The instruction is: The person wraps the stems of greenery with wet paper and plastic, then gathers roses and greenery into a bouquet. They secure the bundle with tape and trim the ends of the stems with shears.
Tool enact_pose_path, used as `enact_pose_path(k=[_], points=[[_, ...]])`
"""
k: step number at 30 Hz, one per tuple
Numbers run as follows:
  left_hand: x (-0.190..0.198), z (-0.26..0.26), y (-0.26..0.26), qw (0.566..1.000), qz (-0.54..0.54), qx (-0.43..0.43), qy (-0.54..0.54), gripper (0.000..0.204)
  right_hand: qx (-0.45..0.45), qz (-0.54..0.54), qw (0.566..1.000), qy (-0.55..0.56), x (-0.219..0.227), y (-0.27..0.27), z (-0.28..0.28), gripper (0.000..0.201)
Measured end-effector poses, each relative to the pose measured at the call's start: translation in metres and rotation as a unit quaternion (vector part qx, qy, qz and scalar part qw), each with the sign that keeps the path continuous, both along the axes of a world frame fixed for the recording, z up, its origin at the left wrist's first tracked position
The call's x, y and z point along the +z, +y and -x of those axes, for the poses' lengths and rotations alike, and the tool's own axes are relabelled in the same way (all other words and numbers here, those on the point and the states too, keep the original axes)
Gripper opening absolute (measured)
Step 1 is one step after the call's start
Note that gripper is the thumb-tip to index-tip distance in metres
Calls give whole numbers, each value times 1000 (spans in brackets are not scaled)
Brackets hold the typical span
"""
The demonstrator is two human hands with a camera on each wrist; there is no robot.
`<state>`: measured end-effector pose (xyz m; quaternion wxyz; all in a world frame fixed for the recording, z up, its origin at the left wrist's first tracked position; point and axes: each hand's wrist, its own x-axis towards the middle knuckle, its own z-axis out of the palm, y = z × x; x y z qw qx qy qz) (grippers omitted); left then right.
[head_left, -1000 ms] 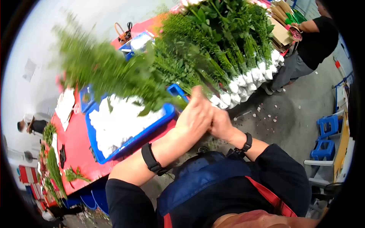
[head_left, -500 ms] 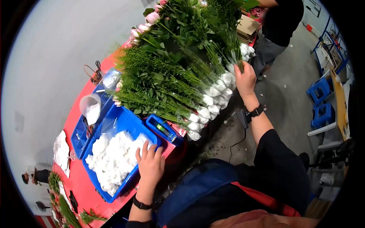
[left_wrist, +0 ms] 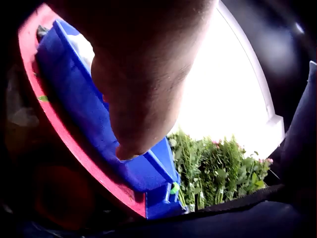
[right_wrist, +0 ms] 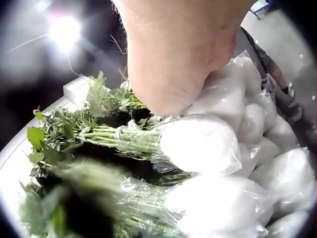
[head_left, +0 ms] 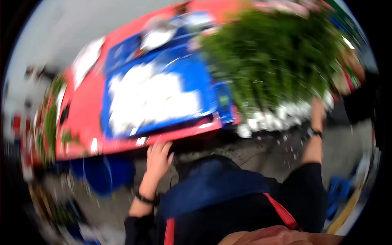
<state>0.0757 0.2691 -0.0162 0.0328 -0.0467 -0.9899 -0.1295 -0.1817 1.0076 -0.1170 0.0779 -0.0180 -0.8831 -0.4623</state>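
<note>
Along the table's right side lie several flower bundles (head_left: 269, 61), leafy green stems whose cut ends sit in white plastic-wrapped pouches (right_wrist: 200, 144). My right hand (head_left: 318, 109) reaches in at the pouch end, at the right of the row. In the right wrist view it lies close over stems (right_wrist: 141, 139) just behind a pouch. Its fingers are hidden there and blurred in the head view, so I cannot tell whether it grips a bundle. My left hand (head_left: 159, 158), fingers loosely extended, is at the table's front edge, below a blue tray (head_left: 161, 130) filled with white fluffy material (head_left: 151, 98).
The table (head_left: 83, 122) has a red cover. Behind the tray are a blue divided box (head_left: 122, 55) and a clear tub (head_left: 157, 34). Blue buckets (head_left: 102, 175) stand below the front edge. Another person (head_left: 363, 98) is at the far right; a blue stool (head_left: 339, 188) stands lower right.
Both hands were together at a leafy bundle; they then parted, the right setting it on the row. The left has since drawn back from the tray rim. The head view has swung, blurring the scene.
</note>
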Motion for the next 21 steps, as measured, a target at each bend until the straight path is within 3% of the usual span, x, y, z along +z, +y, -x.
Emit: enact_pose_path(k=[1, 2, 3, 4, 6, 7, 8, 9, 11, 13, 14, 16, 17, 19, 21], points=[[-1, -7, -13, 999, -19, 35, 5, 41, 136, 72, 986, 63, -5, 24, 1, 47], [-5, -16, -30, 997, -33, 62, 30, 39, 84, 348, 930, 83, 41, -37, -15, 44], [-11, -29, -49, 992, -34, 107, 52, 39, 42, 323, 940, 98, 65, -70, -19, 28], [-22, -43, -73, 985, -45, 148, 73, 35, -2, 296, 949, 110, 89, -103, -22, 34], [-30, -65, -121, 959, -53, 268, 75, 23, 94, 348, 878, 314, 93, -145, -18, 45], [-31, -73, -149, 937, -86, 327, 82, 19, 175, 308, 884, 306, 96, -169, -17, 44], [-37, -83, -179, 910, -98, 385, 117, 16, 200, 315, 880, 293, 90, -200, -22, 41], [-42, -92, -213, 887, -106, 436, 114, 19, 191, 343, 883, 257, 103, -271, -41, 35], [-63, -106, -298, 852, -109, 496, 125, 18, 326, 420, 830, 170, 107, -359, -48, 31], [-98, -120, -397, 817, -149, 540, 136, 17, 394, 454, 796, 73, 118, -461, -64, 26], [-77, -118, -428, 766, -256, 580, 105, 18, 412, 472, 779, 28, 122, -505, -72, 26], [-119, -128, -530, 683, -323, 640, 142, 18, 444, 494, 746, -52, 119, -574, -81, 26], [-114, -126, -556, 647, -344, 660, 163, 25, 449, 504, 733, -89, 121, -608, -88, 27], [-126, -122, -617, 656, -206, 714, 132, 38, 446, 499, 728, -146, 119, -666, -100, 27], [-120, -102, -654, 598, -157, 785, 35, 52, 463, 497, 705, -203, 118, -724, -114, 23]])
